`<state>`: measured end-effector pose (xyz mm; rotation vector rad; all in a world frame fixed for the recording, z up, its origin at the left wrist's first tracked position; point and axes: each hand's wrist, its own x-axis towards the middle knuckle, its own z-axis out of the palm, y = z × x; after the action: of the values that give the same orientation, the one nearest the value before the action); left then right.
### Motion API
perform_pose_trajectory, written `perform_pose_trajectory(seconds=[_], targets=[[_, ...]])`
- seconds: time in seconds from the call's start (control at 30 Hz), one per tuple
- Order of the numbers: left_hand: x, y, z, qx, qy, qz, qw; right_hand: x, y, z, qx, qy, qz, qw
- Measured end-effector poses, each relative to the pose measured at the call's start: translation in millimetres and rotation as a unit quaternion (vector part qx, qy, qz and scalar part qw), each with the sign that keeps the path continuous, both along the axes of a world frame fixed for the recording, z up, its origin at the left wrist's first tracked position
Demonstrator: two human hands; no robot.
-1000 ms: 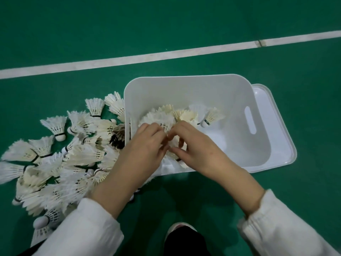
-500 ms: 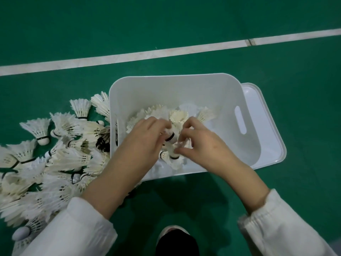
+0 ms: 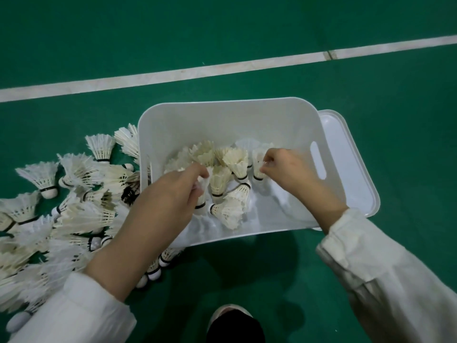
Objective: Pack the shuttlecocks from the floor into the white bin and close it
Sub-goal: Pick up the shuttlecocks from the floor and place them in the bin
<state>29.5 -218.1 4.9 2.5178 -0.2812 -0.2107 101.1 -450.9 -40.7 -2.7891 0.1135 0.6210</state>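
The white bin (image 3: 222, 120) stands open on the green floor (image 3: 247, 33), its lid (image 3: 351, 174) jutting out from beneath its right end. Both hands reach inside: the left hand (image 3: 173, 194) has its fingers curled round the left shuttlecock (image 3: 200, 203), and the right hand (image 3: 284, 169) pinches the feathers of the right shuttlecock (image 3: 257, 170), which stands upright. Between them a cluster of shuttlecocks (image 3: 230, 169) sits in the bin, some upright, some tipped. A large pile of shuttlecocks (image 3: 79, 194) lies on the floor against the bin's left wall, on the near side of a white line (image 3: 173, 75)
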Motion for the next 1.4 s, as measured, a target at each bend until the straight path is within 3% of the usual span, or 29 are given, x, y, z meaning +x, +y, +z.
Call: perform_pose_trajectory(seconds=[0.1,0.17,0.23,0.3,0.37,0.5,0.7,0.87,1.07,1.23,1.4], targets=[[-3.1,-4.9,1.2,0.016,0.015,-0.027,0.999,-7.4,6.5,10.3,0.005,-0.034,0.040,0.999],[-4.4,-7.8,1.3,0.012,0.005,-0.044,0.999,-22.4,15.8,30.7,0.108,-0.080,0.070,0.988],[-4.7,-11.7,4.2,-0.008,-0.013,-0.070,0.997,-41.8,29.6,51.8,0.236,-0.057,0.119,0.963],[-3.0,-15.3,7.5,-0.032,-0.025,-0.104,0.994,-55.5,39.8,57.2,0.273,-0.020,0.170,0.947],[1.8,-16.8,14.2,-0.036,-0.018,-0.130,0.991,-60.3,45.4,52.6,0.244,0.000,0.171,0.954],[26.6,-4.3,34.2,-0.017,-0.022,-0.190,0.981,-56.5,39.8,56.8,0.198,-0.065,0.106,0.972],[68.9,56.8,67.5,0.178,-0.001,-0.221,0.959,-39.3,-10.7,44.4,-0.053,-0.054,-0.007,0.997],[55.5,98.7,55.3,0.285,0.058,-0.282,0.914,-18.8,-17.8,9.2,-0.107,0.015,-0.032,0.994],[25.9,128.9,20.0,0.259,0.070,-0.268,0.925,-6.2,-11.0,-7.3,-0.127,0.041,0.017,0.991],[12.1,126.3,6.9,0.229,0.104,-0.220,0.943,-16.3,2.6,19.4,-0.181,-0.017,0.068,0.981],[-5.3,133.8,-4.6,0.153,0.108,-0.156,0.970,-27.4,54.5,73.8,-0.063,-0.060,0.145,0.986]])
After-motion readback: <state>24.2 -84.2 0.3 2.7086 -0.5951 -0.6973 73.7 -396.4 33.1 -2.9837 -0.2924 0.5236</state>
